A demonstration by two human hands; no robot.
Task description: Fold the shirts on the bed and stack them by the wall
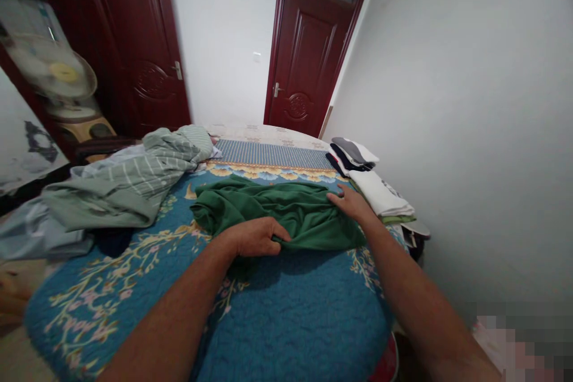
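Observation:
A crumpled green cloth (pixel 286 206) lies across the blue floral cover (pixel 295 310), its near edge slightly lifted. My left hand (pixel 259 237) pinches that near edge between thumb and fingers. At the cloth's right part, my right hand (pixel 350 202) rests with thumb and forefinger apart, touching the fabric; its other fingers are partly hidden. Both forearms reach in from the bottom of the view.
A loose heap of pale green and grey clothes (pixel 134 179) lies on the left. Folded clothes are stacked at the right, with a white one (pixel 380 193) nearest. A wall (pixel 470 101) runs along the right side. A fan (pixel 67 74) stands back left.

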